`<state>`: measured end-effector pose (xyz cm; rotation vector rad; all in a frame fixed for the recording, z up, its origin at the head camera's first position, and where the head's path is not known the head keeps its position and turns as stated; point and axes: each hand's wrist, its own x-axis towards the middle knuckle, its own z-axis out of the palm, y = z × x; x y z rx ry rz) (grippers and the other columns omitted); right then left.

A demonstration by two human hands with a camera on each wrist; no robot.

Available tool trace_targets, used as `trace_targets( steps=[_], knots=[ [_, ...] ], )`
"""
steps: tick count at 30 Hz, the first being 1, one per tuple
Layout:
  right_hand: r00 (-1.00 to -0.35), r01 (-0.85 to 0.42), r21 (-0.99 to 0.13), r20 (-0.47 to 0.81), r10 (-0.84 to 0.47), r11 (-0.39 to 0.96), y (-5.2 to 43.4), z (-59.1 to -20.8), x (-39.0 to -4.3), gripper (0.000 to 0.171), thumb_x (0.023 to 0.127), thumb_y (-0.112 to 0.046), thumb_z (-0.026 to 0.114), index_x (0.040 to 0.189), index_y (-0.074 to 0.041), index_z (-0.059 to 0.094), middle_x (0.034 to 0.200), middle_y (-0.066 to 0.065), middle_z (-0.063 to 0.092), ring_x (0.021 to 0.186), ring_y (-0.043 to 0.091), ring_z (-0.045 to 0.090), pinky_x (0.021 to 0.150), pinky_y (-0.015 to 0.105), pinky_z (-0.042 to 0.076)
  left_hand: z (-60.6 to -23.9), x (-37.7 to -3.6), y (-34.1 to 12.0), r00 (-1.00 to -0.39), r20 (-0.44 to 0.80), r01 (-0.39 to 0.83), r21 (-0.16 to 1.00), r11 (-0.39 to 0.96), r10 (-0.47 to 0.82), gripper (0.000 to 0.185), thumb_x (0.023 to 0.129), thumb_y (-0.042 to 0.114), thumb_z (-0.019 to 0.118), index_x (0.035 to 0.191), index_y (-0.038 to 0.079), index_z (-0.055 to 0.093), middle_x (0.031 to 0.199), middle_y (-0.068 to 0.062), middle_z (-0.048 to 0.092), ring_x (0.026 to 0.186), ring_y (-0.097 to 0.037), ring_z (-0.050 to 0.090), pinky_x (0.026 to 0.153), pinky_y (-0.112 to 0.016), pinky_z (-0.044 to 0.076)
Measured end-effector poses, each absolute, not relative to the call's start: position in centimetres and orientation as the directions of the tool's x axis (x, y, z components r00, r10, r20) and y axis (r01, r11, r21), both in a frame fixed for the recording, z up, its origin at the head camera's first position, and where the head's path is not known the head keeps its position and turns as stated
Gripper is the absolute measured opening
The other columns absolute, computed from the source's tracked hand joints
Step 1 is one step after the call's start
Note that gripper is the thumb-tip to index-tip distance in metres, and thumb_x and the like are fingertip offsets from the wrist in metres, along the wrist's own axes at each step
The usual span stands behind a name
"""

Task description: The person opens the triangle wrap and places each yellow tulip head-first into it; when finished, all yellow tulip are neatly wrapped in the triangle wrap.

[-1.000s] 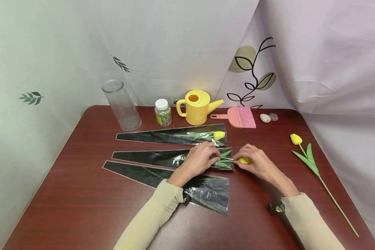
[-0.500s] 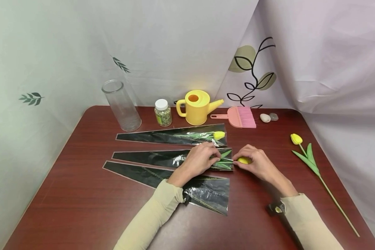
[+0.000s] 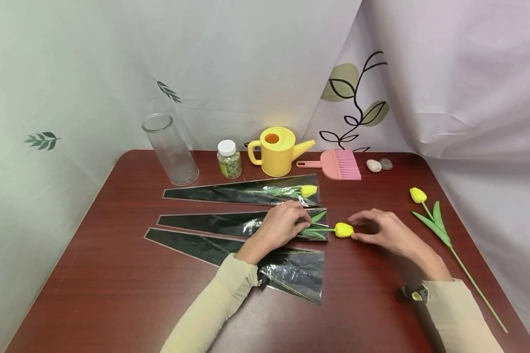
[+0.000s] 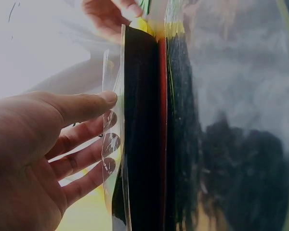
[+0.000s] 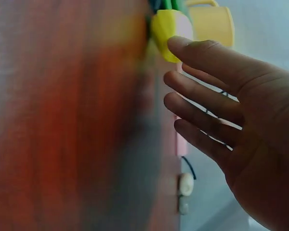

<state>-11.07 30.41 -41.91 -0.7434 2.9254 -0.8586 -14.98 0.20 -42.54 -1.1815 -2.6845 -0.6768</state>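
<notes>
In the head view a yellow tulip [image 3: 344, 230] lies with its leaves in the mouth of the middle flower sleeve [image 3: 212, 223], which is black with a clear front. The bloom sticks out on the right. My left hand [image 3: 284, 220] pinches the sleeve's clear film near the mouth; the left wrist view shows the thumb and fingers at the film edge [image 4: 111, 139]. My right hand [image 3: 390, 233] is just right of the bloom, fingers apart and holding nothing. In the right wrist view its thumb tip overlaps the bloom [image 5: 164, 31]; whether they touch, I cannot tell.
Behind lies a sleeve with a tulip [image 3: 309, 190] inside; in front, another sleeve [image 3: 291, 269]. A loose tulip [image 3: 441, 230] lies right. Along the back are a glass vase [image 3: 172, 152], jar [image 3: 229, 161], yellow watering can [image 3: 277, 154], pink brush [image 3: 335, 165] and stones [image 3: 374, 165].
My right hand has let go of the tulip just below its bloom and drawn back to the right, uncovering the bloom. The left hand stays in place.
</notes>
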Motion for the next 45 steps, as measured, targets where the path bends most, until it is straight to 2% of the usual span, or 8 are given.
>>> trace_targets(
  steps=[5,12,17,23,31,45],
  knots=[
    [-0.884,-0.435,-0.536,0.099,-0.458,0.723,30.3,-42.5,-11.1,0.035,0.078,-0.014,0.084,0.110,-0.017,0.070,0.098,-0.011,0.067,0.086,0.008,0.064,0.076,0.028,0.053,-42.6,-15.0,0.1,-0.682,0.300,0.729,0.343,0.592,0.666,0.007,0.088,0.025,0.075,0.094,0.022,0.077,0.097,0.008,0.065,0.099,-0.012,0.060,0.084,-0.029,0.050],
    [-0.884,-0.440,-0.551,0.128,-0.449,0.709,29.8,-42.5,-11.1,0.030,0.077,-0.012,0.084,0.104,-0.016,0.073,0.089,-0.010,0.067,0.078,0.006,0.062,0.069,0.024,0.052,-42.5,-15.0,0.1,-0.679,0.303,0.732,0.343,0.588,0.669,0.008,0.089,0.026,0.075,0.095,0.022,0.077,0.096,0.008,0.065,0.096,-0.011,0.060,0.082,-0.028,0.050],
    [-0.872,-0.462,-0.581,0.162,-0.461,0.670,29.1,-42.7,-11.3,0.030,0.077,-0.011,0.084,0.105,-0.017,0.073,0.090,-0.010,0.066,0.078,0.005,0.061,0.069,0.024,0.052,-42.4,-15.0,0.1,-0.679,0.298,0.731,0.358,0.581,0.671,0.007,0.089,0.026,0.074,0.095,0.022,0.077,0.096,0.009,0.065,0.094,-0.010,0.060,0.080,-0.028,0.050],
    [-0.874,-0.453,-0.610,0.161,-0.458,0.650,27.9,-43.1,-11.6,0.029,0.079,-0.013,0.083,0.105,-0.017,0.073,0.090,-0.009,0.067,0.077,0.006,0.061,0.069,0.024,0.053,-42.5,-15.1,0.2,-0.681,0.293,0.729,0.359,0.583,0.671,0.008,0.090,0.026,0.074,0.095,0.022,0.077,0.096,0.009,0.065,0.094,-0.010,0.060,0.081,-0.027,0.050],
    [-0.891,-0.416,-0.652,0.155,-0.427,0.634,27.0,-43.3,-11.9,0.025,0.081,-0.018,0.082,0.104,-0.020,0.073,0.085,-0.014,0.066,0.074,0.006,0.062,0.066,0.024,0.052,-42.5,-15.0,0.2,-0.677,0.295,0.733,0.363,0.576,0.675,0.008,0.090,0.025,0.074,0.095,0.021,0.077,0.096,0.008,0.065,0.095,-0.010,0.060,0.082,-0.028,0.050],
    [-0.898,-0.374,-0.709,0.116,-0.424,0.597,25.9,-44.2,-12.7,0.021,0.082,-0.024,0.081,0.102,-0.021,0.073,0.082,-0.012,0.067,0.072,0.008,0.062,0.064,0.026,0.053,-42.4,-15.0,0.2,-0.678,0.296,0.733,0.351,0.583,0.673,0.007,0.090,0.026,0.073,0.095,0.023,0.077,0.096,0.009,0.064,0.095,-0.009,0.059,0.080,-0.027,0.049]
  ],
)
